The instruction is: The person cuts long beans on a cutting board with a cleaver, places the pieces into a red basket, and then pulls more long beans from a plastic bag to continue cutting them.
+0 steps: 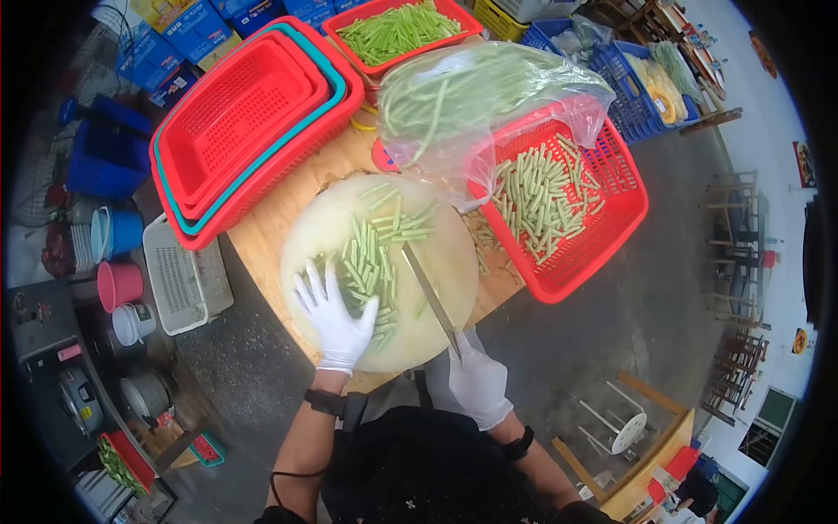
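Our right hand wraps the handle of the knife, likely for firm control, over the round board. Our left hand, fingers spread, rests against the cut green pieces beyond it, perhaps to stop them scattering.

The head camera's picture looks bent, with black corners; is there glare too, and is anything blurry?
In the head view, the brown wooden chairs at far right lean and look soft, probably from a very wide lens; in the head view, the clear plastic bag shows whitish glare; also in the head view, the white-gloved left hand reads fairly clearly.
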`<state>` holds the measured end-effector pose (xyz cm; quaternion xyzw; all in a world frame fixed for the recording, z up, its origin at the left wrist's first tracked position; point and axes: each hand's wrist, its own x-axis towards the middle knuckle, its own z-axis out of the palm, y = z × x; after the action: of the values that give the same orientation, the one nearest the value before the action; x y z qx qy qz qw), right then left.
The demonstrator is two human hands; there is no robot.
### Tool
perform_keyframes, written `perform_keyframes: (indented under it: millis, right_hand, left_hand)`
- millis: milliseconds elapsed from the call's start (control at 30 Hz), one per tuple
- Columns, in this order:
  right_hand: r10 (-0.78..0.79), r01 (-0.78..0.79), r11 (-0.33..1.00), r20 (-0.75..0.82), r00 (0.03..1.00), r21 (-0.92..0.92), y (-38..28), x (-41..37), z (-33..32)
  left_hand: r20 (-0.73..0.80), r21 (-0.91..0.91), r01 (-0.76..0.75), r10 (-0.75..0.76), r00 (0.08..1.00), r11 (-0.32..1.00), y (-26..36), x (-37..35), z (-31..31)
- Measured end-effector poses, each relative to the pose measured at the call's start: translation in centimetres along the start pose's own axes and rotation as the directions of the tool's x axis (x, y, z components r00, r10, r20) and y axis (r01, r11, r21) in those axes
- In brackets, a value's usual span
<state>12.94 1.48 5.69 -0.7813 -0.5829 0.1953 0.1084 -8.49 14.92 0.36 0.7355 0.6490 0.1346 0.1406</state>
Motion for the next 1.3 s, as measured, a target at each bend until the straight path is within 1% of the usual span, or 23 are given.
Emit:
perform_keyframes:
  millis: [67,100,133,200,267,300,333,433,533,600,633,700,733,800,933,1000,1033,1100,1133,1200,1233,1267,1300]
  right_hand:
    - [0.005,0.000,0.995,-0.044,0.999,0.103,-0.1,0.1,-0.3]
    - [0.002,0.003,0.995,-0.043,0.999,0.103,0.2,0.5,-0.3]
    - [0.008,-0.004,0.997,-0.046,0.999,0.078,0.9,1.1,-0.4]
    - [0.017,-0.015,0.999,-0.046,0.999,0.052,2.0,2.1,-0.6]
    - [-0.026,0.033,0.998,-0.116,0.993,0.057,3.2,3.4,-1.2]
    - [-0.076,0.075,0.997,-0.151,0.986,-0.009,4.0,3.9,-0.9]
    - [-0.074,0.073,0.997,-0.152,0.986,-0.010,4.5,4.0,-0.7]
    - [-0.053,0.051,0.999,-0.134,0.990,-0.012,5.3,5.1,-0.8]
    - [-0.056,0.049,0.996,-0.104,0.993,-0.074,5.1,6.6,-1.0]
    - [-0.054,0.041,0.986,-0.075,0.996,-0.161,4.7,8.1,-1.3]
    - [-0.054,0.043,0.986,-0.068,0.996,-0.159,4.6,8.8,-1.6]
    - [-0.082,0.072,0.980,-0.048,0.995,-0.184,4.3,10.0,-2.2]
    - [-0.083,0.073,0.981,-0.046,0.996,-0.182,4.5,10.4,-2.2]
    - [-0.223,0.215,0.942,-0.001,0.975,-0.256,5.2,10.8,-2.3]
    - [-0.320,0.344,0.907,0.134,0.938,-0.241,6.2,10.0,-3.7]
    - [-0.409,0.453,0.858,0.211,0.888,-0.243,6.7,9.4,-3.7]
    - [-0.412,0.457,0.858,0.217,0.885,-0.236,6.5,9.4,-3.7]
    - [-0.404,0.413,0.907,0.109,0.908,-0.080,6.0,9.4,-3.6]
    - [-0.411,0.420,0.904,0.112,0.905,-0.078,5.9,9.6,-3.5]
    - [-0.306,0.305,0.952,-0.001,0.952,-0.033,5.8,9.9,-3.2]
    - [-0.307,0.307,0.951,0.004,0.952,-0.031,5.8,10.0,-3.1]
    - [-0.280,0.280,0.959,0.009,0.960,-0.053,5.9,9.9,-3.1]
    - [-0.255,0.255,0.964,0.013,0.967,-0.076,5.8,10.0,-3.1]
  left_hand:
    - [-0.020,-0.064,-0.093,0.092,0.996,0.994,0.0,2.3,-0.5]
    - [-0.149,-0.089,-0.196,0.181,0.972,0.977,1.2,4.5,-1.3]
    - [-0.155,-0.088,-0.195,0.180,0.971,0.977,1.6,6.6,-0.7]
    - [-0.054,-0.219,-0.261,0.255,0.965,0.940,2.3,9.9,0.5]
    - [-0.059,-0.155,-0.283,0.278,0.959,0.946,3.8,12.3,1.5]
    - [-0.061,-0.090,-0.306,0.302,0.951,0.948,4.3,13.1,2.1]
    - [-0.060,-0.092,-0.308,0.303,0.951,0.947,4.5,13.6,2.8]
    - [-0.034,-0.100,-0.322,0.321,0.947,0.941,5.2,14.3,3.9]
    - [-0.086,-0.098,-0.331,0.323,0.942,0.939,5.3,14.0,4.5]
    - [-0.072,-0.211,-0.357,0.350,0.934,0.910,5.0,13.8,4.6]
    - [-0.066,-0.210,-0.352,0.346,0.936,0.912,4.7,13.5,4.5]
    - [0.068,-0.358,-0.385,0.435,0.898,0.850,4.1,13.0,3.9]
    - [0.070,-0.358,-0.383,0.433,0.899,0.852,3.8,12.6,3.4]
    - [0.045,-0.314,-0.564,0.606,0.794,0.763,3.3,11.6,2.4]
    - [-0.013,-0.377,-0.497,0.532,0.847,0.782,0.4,9.5,-1.1]
    - [-0.151,-0.335,-0.356,0.323,0.934,0.872,-3.1,9.0,-2.3]
    - [-0.146,-0.332,-0.349,0.317,0.937,0.876,-4.6,8.9,-2.7]
    - [-0.037,-0.363,-0.004,-0.010,0.999,0.932,-6.3,9.0,-3.2]
    - [-0.040,-0.361,0.001,-0.017,0.999,0.933,-6.2,9.3,-3.3]
    - [-0.069,-0.299,-0.169,0.155,0.985,0.939,-6.1,10.1,-3.4]
    - [-0.006,-0.288,-0.283,0.294,0.956,0.915,-6.3,10.7,-3.2]
    - [-0.003,-0.289,-0.277,0.288,0.958,0.916,-6.1,11.0,-3.0]
    - [0.067,-0.195,-0.413,0.432,0.899,0.890,-4.8,11.4,-3.3]
